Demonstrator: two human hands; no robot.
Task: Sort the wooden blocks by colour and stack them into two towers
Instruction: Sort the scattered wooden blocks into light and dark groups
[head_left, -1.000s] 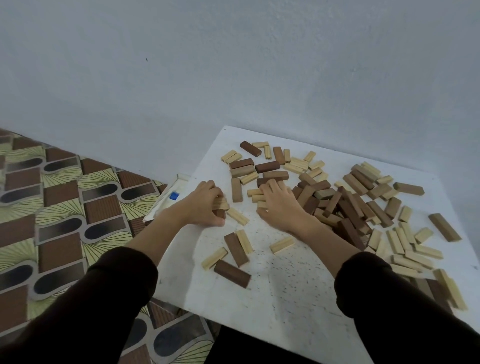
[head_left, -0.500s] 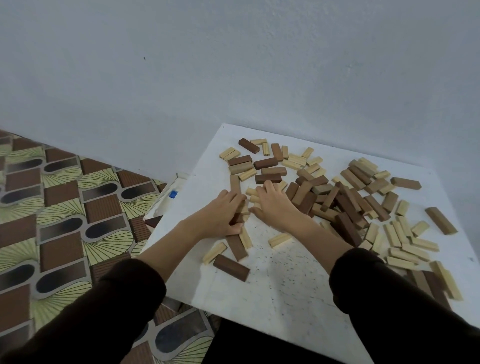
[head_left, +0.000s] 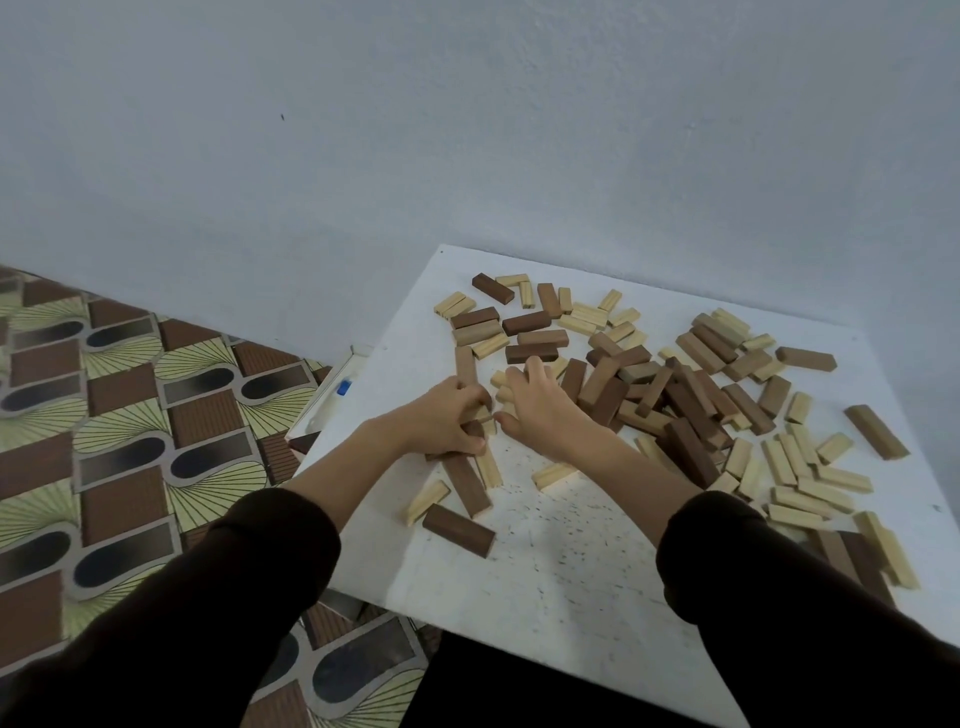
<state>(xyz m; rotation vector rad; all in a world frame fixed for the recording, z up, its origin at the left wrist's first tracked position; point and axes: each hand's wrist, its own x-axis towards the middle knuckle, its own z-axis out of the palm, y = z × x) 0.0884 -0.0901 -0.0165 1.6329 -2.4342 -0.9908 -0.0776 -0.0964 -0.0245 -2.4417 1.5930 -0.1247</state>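
Several brown and pale wooden blocks lie scattered over a white table (head_left: 571, 597). The thickest heap of mixed blocks (head_left: 680, 400) is right of centre. My left hand (head_left: 447, 415) is closed around a few blocks, brown and pale, near the table's left side. My right hand (head_left: 540, 405) lies flat, fingers spread, over pale blocks (head_left: 501, 387) just beside the left hand. A dark brown block (head_left: 457, 530), a brown block (head_left: 467, 486) and a pale block (head_left: 426, 501) lie loose in front of my hands.
A row of pale blocks (head_left: 815, 488) lies at the right, with more at the table's right front edge. A white box with a blue mark (head_left: 332, 395) stands on the floor by the table's left edge. The patterned floor (head_left: 130, 441) is to the left, a grey wall behind.
My left hand moved right toward the right hand and closed on blocks. The right hand stayed over the pale blocks. The camera shifted slightly.
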